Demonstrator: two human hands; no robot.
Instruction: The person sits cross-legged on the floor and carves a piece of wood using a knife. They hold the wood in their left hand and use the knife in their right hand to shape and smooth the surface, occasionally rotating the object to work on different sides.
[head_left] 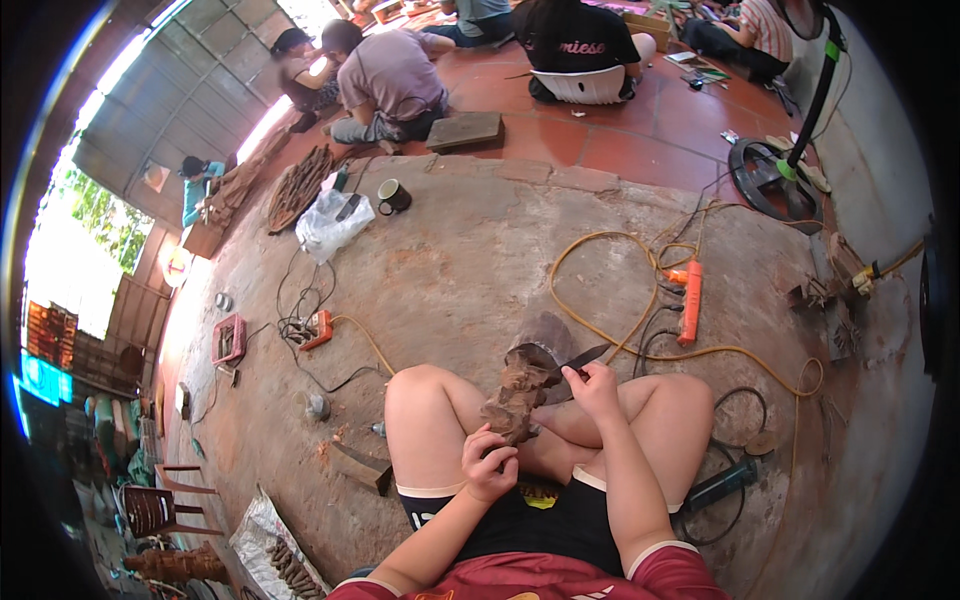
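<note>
Maroon shirt fabric (500, 578) and black shorts (545, 520) lie nearest the camera, with both bare legs folded on the concrete floor (440, 290). Carved wood piece (520, 395): located between the knees, tilted, near the middle of the floor's near edge; its far end overlaps the cylindrical wood block (543, 335) in view. Left hand (489, 467): fingers curled narrow, holding the near end of the piece. Right hand (596, 390): fingers closed around a dark blade-like tool (588, 357), which slants across the far part of the piece; blade contact cannot be determined. Dark-green power tool (722, 486): beside the right knee. Wood wedge (358, 467): left of the left leg. Orange power strip (690, 303): toward the floor's right edge. Dark mug (394, 197) and clear plastic bag (330, 228): near the floor's far edge, left of centre. White sack (262, 535): at the near left corner.
</note>
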